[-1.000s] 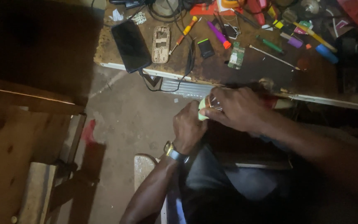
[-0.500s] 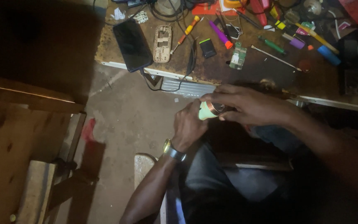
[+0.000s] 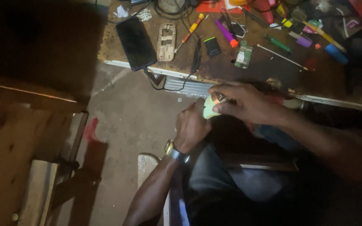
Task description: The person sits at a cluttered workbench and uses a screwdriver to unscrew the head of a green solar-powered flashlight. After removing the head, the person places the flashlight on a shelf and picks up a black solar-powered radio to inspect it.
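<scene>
My left hand (image 3: 191, 127), with a watch (image 3: 176, 151) on its wrist, grips the lower end of a small pale green object (image 3: 210, 107) with a metal tip. My right hand (image 3: 244, 102) closes over its upper end, fingers pinched at the shiny tip. Both hands sit just below the front edge of a worn workbench (image 3: 248, 73), above my lap. Most of the object is hidden by my fingers.
On the bench lie a black phone (image 3: 136, 42), a phone frame (image 3: 166, 36), a small circuit board (image 3: 244, 55), a battery (image 3: 212, 46), screwdrivers (image 3: 191, 28) and several coloured tools. Cables hang over the edge. Wooden furniture (image 3: 17, 138) stands left on a concrete floor.
My right hand has slid left over the object's top, and both hands with the object have shifted slightly left. The view has tilted a little.
</scene>
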